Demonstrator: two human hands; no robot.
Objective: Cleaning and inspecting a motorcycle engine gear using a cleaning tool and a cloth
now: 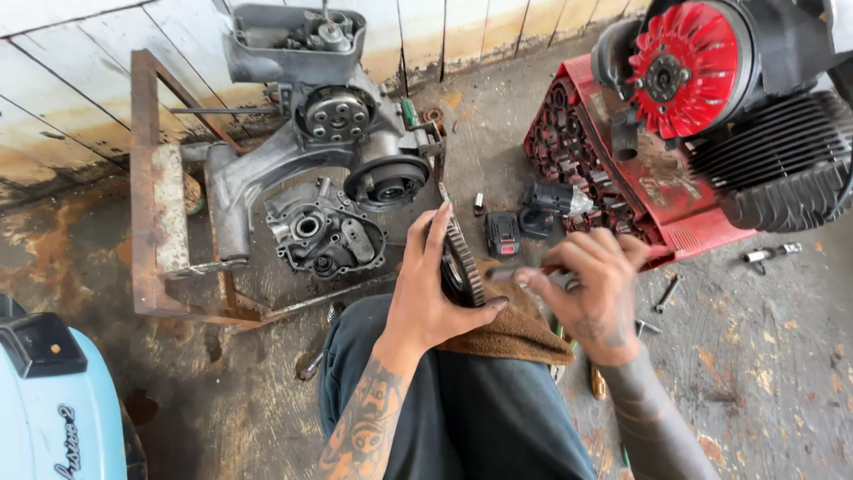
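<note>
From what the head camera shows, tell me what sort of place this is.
Most likely a small engine repair workshop: a stripped engine sits on a rusty frame, a red crate stands on stained concrete, and the left hand holds a toothed gear.

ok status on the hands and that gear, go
Left hand gripping toothed gear upright on edge over brown rag. Right hand pinching a small blurred tool at the gear. Nothing between them.
</note>
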